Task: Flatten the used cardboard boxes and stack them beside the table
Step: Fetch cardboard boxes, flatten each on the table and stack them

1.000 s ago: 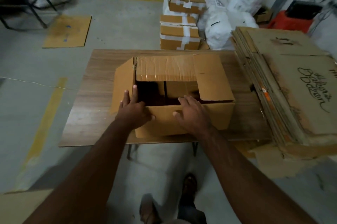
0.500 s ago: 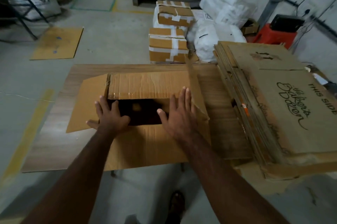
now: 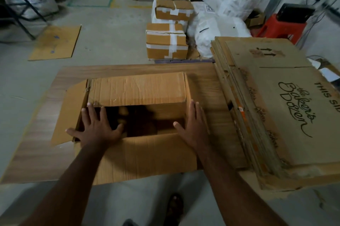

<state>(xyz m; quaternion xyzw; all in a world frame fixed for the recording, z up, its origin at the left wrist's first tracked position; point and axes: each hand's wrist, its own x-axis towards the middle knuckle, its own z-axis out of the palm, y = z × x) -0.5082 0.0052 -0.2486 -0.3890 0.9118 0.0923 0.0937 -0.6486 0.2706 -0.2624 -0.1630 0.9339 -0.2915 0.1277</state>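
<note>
Wooden surface has a stack of flattened cardboard at its right edge, an open box sits mid-surface with its left flap splayed out, and both hands are spread flat, left hand at the opening's left rim, right hand on the right flap.

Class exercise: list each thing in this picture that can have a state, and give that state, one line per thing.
cardboard box: open, flaps spread, partly collapsed on the table
left hand: flat, pressing the box
right hand: flat, pressing the box
flattened cardboard stack: flat, piled
taped boxes: sealed, on the floor
</note>
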